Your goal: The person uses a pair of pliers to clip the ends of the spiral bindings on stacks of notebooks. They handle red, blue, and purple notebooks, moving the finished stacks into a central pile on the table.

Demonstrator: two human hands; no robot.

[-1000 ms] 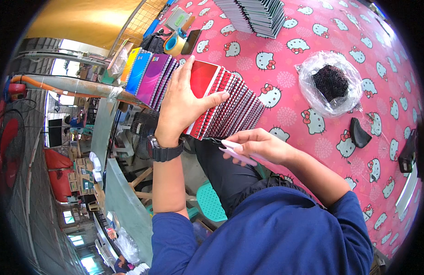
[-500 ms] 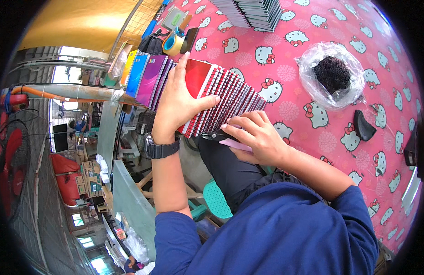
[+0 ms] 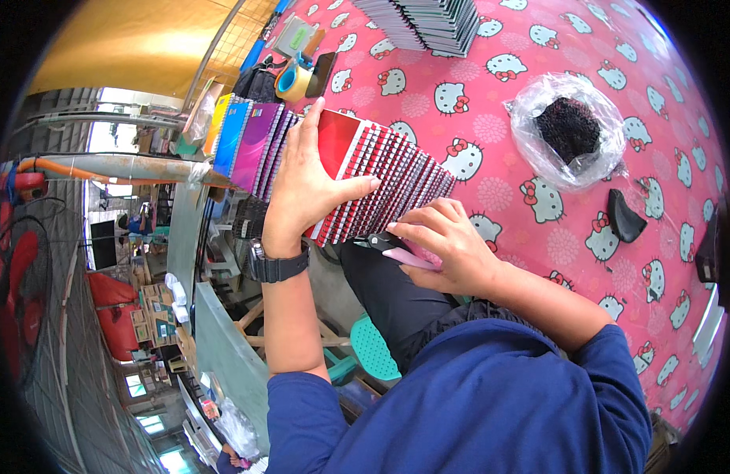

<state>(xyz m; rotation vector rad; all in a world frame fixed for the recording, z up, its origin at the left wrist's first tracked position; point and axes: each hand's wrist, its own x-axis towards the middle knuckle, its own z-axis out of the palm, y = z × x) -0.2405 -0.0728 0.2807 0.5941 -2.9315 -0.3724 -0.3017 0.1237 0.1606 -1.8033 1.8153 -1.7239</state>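
Note:
A fanned stack of red spiral-bound notebooks (image 3: 393,178) lies at the table's edge, its rows of wire binding facing up. My left hand (image 3: 298,186) rests across the red covers with fingers stretched out and thumb over the bindings. In my right hand (image 3: 452,249) is a pair of pliers (image 3: 412,258) with pink handles and a dark head. The plier head is at the near ends of the bindings; whether its jaws grip a wire is too small to tell. Purple notebooks (image 3: 256,146) and blue notebooks (image 3: 231,134) stand just left of my left hand.
A clear plastic bag (image 3: 531,150) holding a dark bristly mass sits on the pink patterned table (image 3: 495,193), with a black curved piece (image 3: 626,217) near it. Tape rolls (image 3: 294,81) lie at the back left, and a tall notebook stack (image 3: 428,28) rises at the far edge.
My right hand and the pliers have shifted slightly right and toward me. The left hand keeps its spread pose on the red notebooks. The whole view has moved a little.

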